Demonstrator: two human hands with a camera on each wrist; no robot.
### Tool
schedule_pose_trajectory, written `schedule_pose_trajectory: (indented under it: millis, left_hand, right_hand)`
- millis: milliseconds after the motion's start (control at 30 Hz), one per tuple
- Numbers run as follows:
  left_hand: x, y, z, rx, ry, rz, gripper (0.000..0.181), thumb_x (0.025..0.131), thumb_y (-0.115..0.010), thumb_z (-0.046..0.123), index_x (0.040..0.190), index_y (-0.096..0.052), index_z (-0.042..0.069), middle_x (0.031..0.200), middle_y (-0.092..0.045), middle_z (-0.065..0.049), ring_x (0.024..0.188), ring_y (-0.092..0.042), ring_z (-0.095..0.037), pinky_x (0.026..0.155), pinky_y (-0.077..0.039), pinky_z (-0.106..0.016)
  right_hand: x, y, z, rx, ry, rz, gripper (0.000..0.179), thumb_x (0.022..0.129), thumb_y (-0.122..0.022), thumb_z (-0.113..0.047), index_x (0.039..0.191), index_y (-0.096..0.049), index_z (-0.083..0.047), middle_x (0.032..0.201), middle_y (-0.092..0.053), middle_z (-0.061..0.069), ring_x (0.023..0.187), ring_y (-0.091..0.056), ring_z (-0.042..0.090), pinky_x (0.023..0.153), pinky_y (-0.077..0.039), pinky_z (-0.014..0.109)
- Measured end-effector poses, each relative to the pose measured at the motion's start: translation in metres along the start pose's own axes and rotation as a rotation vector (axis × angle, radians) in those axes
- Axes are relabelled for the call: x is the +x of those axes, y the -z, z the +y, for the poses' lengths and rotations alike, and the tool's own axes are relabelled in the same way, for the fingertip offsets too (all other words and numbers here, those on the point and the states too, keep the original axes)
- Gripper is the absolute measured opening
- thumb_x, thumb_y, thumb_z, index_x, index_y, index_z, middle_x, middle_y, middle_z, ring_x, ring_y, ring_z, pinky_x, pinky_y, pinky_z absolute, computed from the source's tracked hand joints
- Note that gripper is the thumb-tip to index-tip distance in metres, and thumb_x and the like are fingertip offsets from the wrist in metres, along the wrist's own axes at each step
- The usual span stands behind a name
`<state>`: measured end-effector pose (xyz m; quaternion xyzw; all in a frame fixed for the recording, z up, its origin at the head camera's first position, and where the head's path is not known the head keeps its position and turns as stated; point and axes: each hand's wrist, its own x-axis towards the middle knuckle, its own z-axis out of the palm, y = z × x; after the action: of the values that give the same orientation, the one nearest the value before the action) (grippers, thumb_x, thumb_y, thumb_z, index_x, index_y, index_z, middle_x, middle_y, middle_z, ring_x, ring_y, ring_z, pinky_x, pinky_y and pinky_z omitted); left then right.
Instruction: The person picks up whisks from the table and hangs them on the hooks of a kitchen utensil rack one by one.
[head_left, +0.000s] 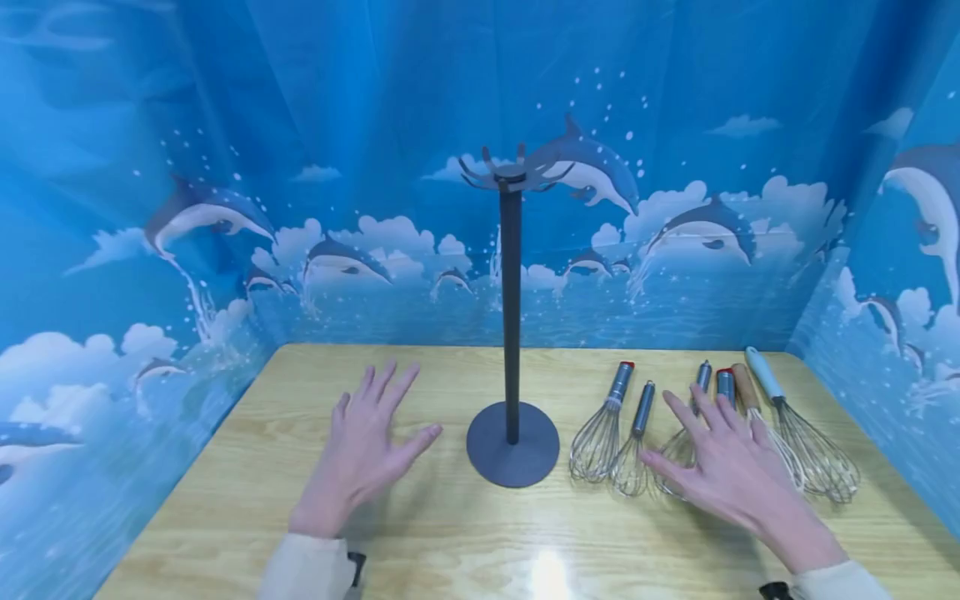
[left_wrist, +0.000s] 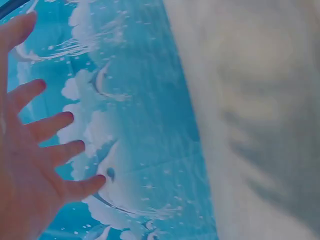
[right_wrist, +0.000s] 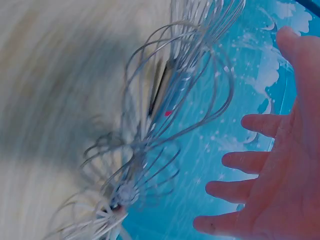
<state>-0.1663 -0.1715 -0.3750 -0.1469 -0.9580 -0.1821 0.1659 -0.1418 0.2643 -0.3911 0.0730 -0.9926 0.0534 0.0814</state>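
Note:
My left hand [head_left: 367, 454] is held over the left half of the table, fingers spread and holding nothing. On the right, my right hand [head_left: 731, 462] hovers with straight, spread fingers and hides parts of several whisks. Their wire loops point toward me: a red-tipped whisk [head_left: 596, 442], a small metal whisk [head_left: 630, 467], a wooden-handled whisk [head_left: 742, 387] and a light-blue-handled whisk [head_left: 765, 371] are among them. The right wrist view shows wire loops [right_wrist: 180, 80] beside the hand, apart from its fingers. Between both hands rises a black stand [head_left: 512, 317] with upturned hooks on top.
The stand's round base [head_left: 491, 458] rests on the light wood table [head_left: 225, 500]. Blue curtains [head_left: 375, 108] printed with dolphins enclose the back and sides. At the right, the light-blue-handled whisk lies near the table's edge.

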Motion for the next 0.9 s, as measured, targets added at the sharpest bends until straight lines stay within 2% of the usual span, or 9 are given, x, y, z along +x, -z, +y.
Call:
schedule_pose_trajectory:
  millis: [200,433,633,900]
  left_hand:
    - [0.021,0.021,0.009,-0.216,-0.127,0.22,0.07,0.093,-0.073,0.038,0.155,-0.045,0.023,0.158,-0.048,-0.01,0.146,-0.044,-0.037,0.112,-0.04,-0.067]
    - [0.053,0.04,0.029,-0.422,-0.291,0.441,0.054,0.093,-0.072,0.019,0.144,-0.058,0.013,0.145,-0.061,-0.01,0.137,-0.055,-0.027,0.115,-0.045,-0.048]
    - [0.079,0.059,0.051,-0.534,-0.376,0.548,0.046,0.095,-0.068,0.02,0.138,-0.062,0.006,0.137,-0.066,-0.012,0.13,-0.06,-0.022,0.106,-0.051,-0.04]
    - [0.102,0.081,0.083,-0.638,-0.448,0.634,0.043,0.095,-0.064,0.021,0.133,-0.062,0.002,0.136,-0.066,-0.013,0.13,-0.06,-0.02,0.103,-0.055,-0.043]
  right_hand:
    - [0.013,0.003,-0.017,0.028,0.03,0.0,0.091,0.091,-0.051,-0.076,0.157,-0.04,-0.013,0.16,-0.034,0.03,0.141,-0.035,0.06,0.107,-0.029,0.082]
    - [0.025,0.0,-0.033,0.046,0.077,0.004,0.089,0.092,-0.048,-0.077,0.153,-0.046,-0.012,0.156,-0.042,0.028,0.137,-0.043,0.057,0.106,-0.034,0.081]
    - [0.034,-0.004,-0.043,0.051,0.11,0.029,0.086,0.093,-0.048,-0.076,0.151,-0.05,-0.013,0.151,-0.049,0.027,0.133,-0.05,0.054,0.104,-0.039,0.078]
    - [0.044,-0.009,-0.059,0.082,0.09,-0.015,0.086,0.094,-0.044,-0.077,0.15,-0.052,-0.012,0.143,-0.058,0.025,0.13,-0.054,0.052,0.104,-0.042,0.074]
